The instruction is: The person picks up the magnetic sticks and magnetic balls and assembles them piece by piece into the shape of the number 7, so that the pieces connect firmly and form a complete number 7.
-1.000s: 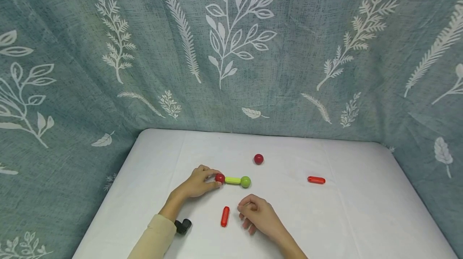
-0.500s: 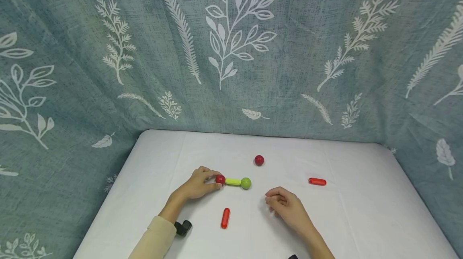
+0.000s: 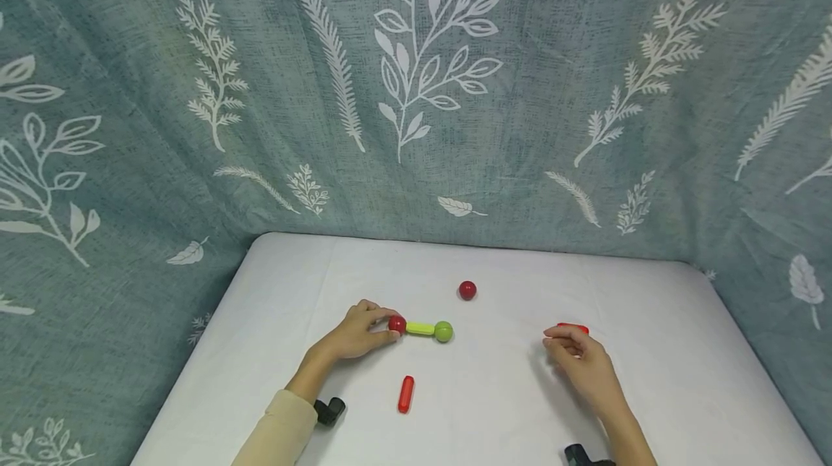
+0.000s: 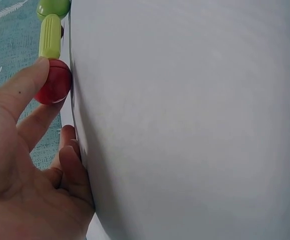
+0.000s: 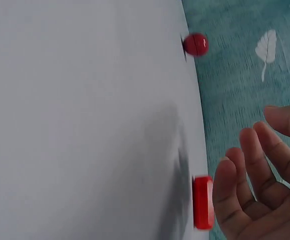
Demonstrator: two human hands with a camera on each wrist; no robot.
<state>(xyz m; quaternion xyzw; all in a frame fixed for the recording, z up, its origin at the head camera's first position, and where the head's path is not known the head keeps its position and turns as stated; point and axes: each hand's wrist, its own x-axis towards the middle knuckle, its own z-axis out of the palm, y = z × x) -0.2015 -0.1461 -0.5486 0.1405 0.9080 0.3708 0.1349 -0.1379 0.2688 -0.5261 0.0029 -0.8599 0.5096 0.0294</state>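
Observation:
My left hand (image 3: 356,334) pinches a red ball (image 3: 397,325) between thumb and finger. A yellow-green ribbed rod (image 3: 419,329) joins that ball to a green ball (image 3: 443,331), forming a dumbbell shape at the table's middle. Over at the right, my right hand (image 3: 585,368) hovers with loosely bent fingers and holds nothing. Just beyond its fingers lies a red rod (image 3: 573,326), partly covered by the hand in the head view. In the right wrist view this red rod (image 5: 201,202) sits beside the fingertips, and whether they touch it I cannot tell.
A loose red ball (image 3: 467,290) sits toward the back of the white table (image 3: 507,408). Another red rod (image 3: 406,394) lies nearer the front, between the arms. A patterned teal cloth (image 3: 416,191) hangs behind and beside the table. Each wrist bears a black device.
My right hand has moved right, from beside the front red rod to the red rod at the right. The left hand keeps its pinch on the red ball in the same place.

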